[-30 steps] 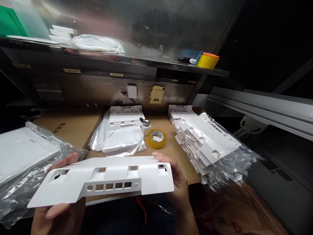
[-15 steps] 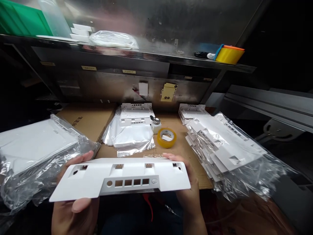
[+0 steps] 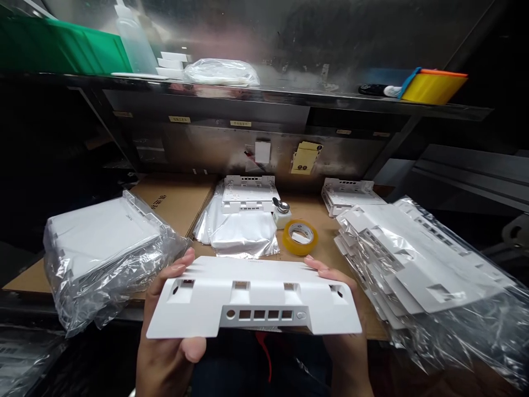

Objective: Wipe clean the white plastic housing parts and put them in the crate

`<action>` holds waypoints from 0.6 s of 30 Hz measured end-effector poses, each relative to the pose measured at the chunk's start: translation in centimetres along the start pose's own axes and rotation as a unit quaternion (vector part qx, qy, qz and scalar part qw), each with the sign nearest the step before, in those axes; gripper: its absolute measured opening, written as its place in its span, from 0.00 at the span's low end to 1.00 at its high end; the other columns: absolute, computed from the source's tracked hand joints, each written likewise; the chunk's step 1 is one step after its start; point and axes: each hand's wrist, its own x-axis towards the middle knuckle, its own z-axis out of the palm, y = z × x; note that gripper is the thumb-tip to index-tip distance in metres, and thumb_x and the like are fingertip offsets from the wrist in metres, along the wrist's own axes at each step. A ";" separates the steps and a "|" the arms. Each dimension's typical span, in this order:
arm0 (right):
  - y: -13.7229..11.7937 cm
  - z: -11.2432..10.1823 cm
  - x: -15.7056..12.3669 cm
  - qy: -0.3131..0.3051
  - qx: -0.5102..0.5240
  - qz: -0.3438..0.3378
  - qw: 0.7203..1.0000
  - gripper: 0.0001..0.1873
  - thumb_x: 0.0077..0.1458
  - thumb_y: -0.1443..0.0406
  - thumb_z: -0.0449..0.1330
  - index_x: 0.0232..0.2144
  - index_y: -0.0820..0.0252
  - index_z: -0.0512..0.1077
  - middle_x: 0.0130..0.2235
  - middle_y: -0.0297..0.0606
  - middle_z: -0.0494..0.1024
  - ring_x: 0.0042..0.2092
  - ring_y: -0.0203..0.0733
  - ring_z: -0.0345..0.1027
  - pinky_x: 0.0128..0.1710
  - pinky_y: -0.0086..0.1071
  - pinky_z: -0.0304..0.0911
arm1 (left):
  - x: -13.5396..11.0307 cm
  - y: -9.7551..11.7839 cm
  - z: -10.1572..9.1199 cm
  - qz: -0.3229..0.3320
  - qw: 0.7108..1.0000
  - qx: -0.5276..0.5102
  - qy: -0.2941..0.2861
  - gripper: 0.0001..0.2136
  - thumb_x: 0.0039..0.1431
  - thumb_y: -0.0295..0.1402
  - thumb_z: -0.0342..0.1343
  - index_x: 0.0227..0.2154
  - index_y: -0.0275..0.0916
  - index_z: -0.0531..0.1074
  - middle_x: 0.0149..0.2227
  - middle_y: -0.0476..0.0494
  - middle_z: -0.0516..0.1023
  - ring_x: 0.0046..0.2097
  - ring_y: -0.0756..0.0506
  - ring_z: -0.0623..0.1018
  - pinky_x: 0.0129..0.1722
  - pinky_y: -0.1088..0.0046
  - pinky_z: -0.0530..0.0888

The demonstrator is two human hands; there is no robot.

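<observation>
Between my two hands is a white plastic router housing [image 3: 256,295], its edge with a row of square port openings and a round hole turned toward me. My left hand [image 3: 165,331] is closed on the left end, thumb at the lower edge and fingers at the upper corner. My right hand [image 3: 347,336] grips the right end; its fingertips show on the top edge, and the thumb is hidden. Beyond the housing lie a roll of yellowish clear tape [image 3: 300,237] and a small white bottle with a metal cap [image 3: 281,214].
At left is a bagged stack of white panels [image 3: 103,231]; at right, bagged white housings [image 3: 400,253]. Further white housings [image 3: 250,193] rest on plastic bags [image 3: 243,234] at the back. A metal shelf [image 3: 289,99] crosses above, bearing a green bin [image 3: 66,49] and a yellow container [image 3: 433,88].
The view has swung left, so the bench items appear further right. Both hands still hold the housing, which now sits more level and shows more of its top face.
</observation>
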 end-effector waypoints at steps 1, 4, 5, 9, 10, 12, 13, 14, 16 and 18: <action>-0.1 0.0 0.0 0.003 0.001 -0.002 1.000 0.13 0.61 0.56 0.66 0.46 0.48 0.73 0.57 0.40 0.79 0.61 0.54 0.71 0.62 0.52 0.63 | 0.0 -0.1 0.1 0.000 1.000 -0.008 0.000 0.38 0.38 0.67 0.66 0.50 0.52 0.74 0.58 0.45 0.76 0.66 0.28 0.68 0.72 0.49 0.58; -0.2 0.1 0.1 0.014 0.000 0.000 1.000 0.14 0.61 0.54 0.66 0.46 0.50 0.73 0.56 0.43 0.79 0.60 0.56 0.71 0.61 0.54 0.63 | -0.1 0.2 0.1 -0.043 0.998 -0.020 -0.044 0.37 0.42 0.64 0.66 0.53 0.53 0.71 0.62 0.46 0.72 0.70 0.32 0.62 0.71 0.59 0.59; -0.2 0.1 0.1 0.016 -0.001 0.000 1.000 0.14 0.61 0.53 0.66 0.46 0.50 0.73 0.56 0.43 0.79 0.60 0.56 0.71 0.61 0.55 0.63 | -0.2 0.4 0.0 -0.052 0.997 -0.022 -0.057 0.36 0.44 0.62 0.67 0.54 0.53 0.70 0.64 0.46 0.71 0.71 0.34 0.61 0.70 0.63 0.59; 0.0 0.0 0.2 0.020 -0.002 -0.001 1.000 0.16 0.59 0.51 0.66 0.46 0.50 0.74 0.55 0.43 0.80 0.59 0.56 0.72 0.62 0.55 0.63 | -0.4 1.2 -0.4 -0.047 0.995 -0.024 -0.079 0.34 0.49 0.58 0.67 0.56 0.50 0.68 0.65 0.45 0.69 0.72 0.37 0.60 0.68 0.71 0.61; 0.1 -0.1 0.2 0.019 -0.001 0.000 1.000 0.17 0.59 0.51 0.67 0.46 0.50 0.74 0.55 0.43 0.80 0.59 0.56 0.72 0.62 0.55 0.63 | -0.4 1.3 -0.4 -0.051 0.995 -0.025 -0.084 0.35 0.49 0.58 0.67 0.57 0.50 0.68 0.66 0.44 0.68 0.72 0.37 0.60 0.67 0.71 0.62; 0.1 -0.1 0.2 0.018 -0.001 -0.001 1.000 0.17 0.59 0.52 0.67 0.46 0.50 0.74 0.55 0.43 0.79 0.59 0.56 0.72 0.61 0.56 0.63 | -0.6 1.3 -0.2 -0.060 0.994 -0.026 -0.088 0.36 0.47 0.59 0.68 0.57 0.50 0.69 0.66 0.44 0.69 0.71 0.37 0.60 0.66 0.71 0.64; 0.1 -0.1 0.1 0.018 -0.001 -0.005 1.000 0.16 0.59 0.52 0.67 0.46 0.50 0.74 0.55 0.43 0.79 0.59 0.56 0.72 0.61 0.56 0.63 | -0.6 1.3 -0.1 -0.064 0.994 -0.036 -0.082 0.36 0.45 0.59 0.69 0.55 0.50 0.70 0.66 0.44 0.69 0.72 0.36 0.60 0.66 0.71 0.64; 0.1 -0.1 0.1 0.020 -0.002 -0.013 1.000 0.16 0.59 0.52 0.67 0.46 0.50 0.74 0.55 0.43 0.79 0.59 0.56 0.72 0.61 0.57 0.63 | -0.6 1.3 0.1 -0.074 0.993 -0.057 -0.066 0.37 0.43 0.61 0.69 0.55 0.51 0.72 0.67 0.46 0.69 0.72 0.37 0.59 0.67 0.71 0.64; 0.1 -0.2 0.1 0.026 -0.006 -0.033 0.999 0.16 0.59 0.55 0.68 0.47 0.50 0.73 0.56 0.43 0.79 0.60 0.57 0.71 0.62 0.58 0.62 | -0.4 1.2 0.4 -0.145 0.980 -0.133 -0.007 0.37 0.43 0.66 0.65 0.56 0.55 0.73 0.70 0.54 0.64 0.74 0.39 0.56 0.65 0.72 0.67; 0.3 -0.2 0.0 0.028 -0.008 -0.056 0.998 0.15 0.59 0.57 0.68 0.47 0.50 0.74 0.56 0.42 0.79 0.61 0.58 0.71 0.63 0.59 0.61 | 0.3 0.9 0.2 -0.293 0.926 -0.234 0.045 0.38 0.47 0.69 0.58 0.58 0.55 0.73 0.71 0.56 0.63 0.73 0.38 0.59 0.60 0.67 0.75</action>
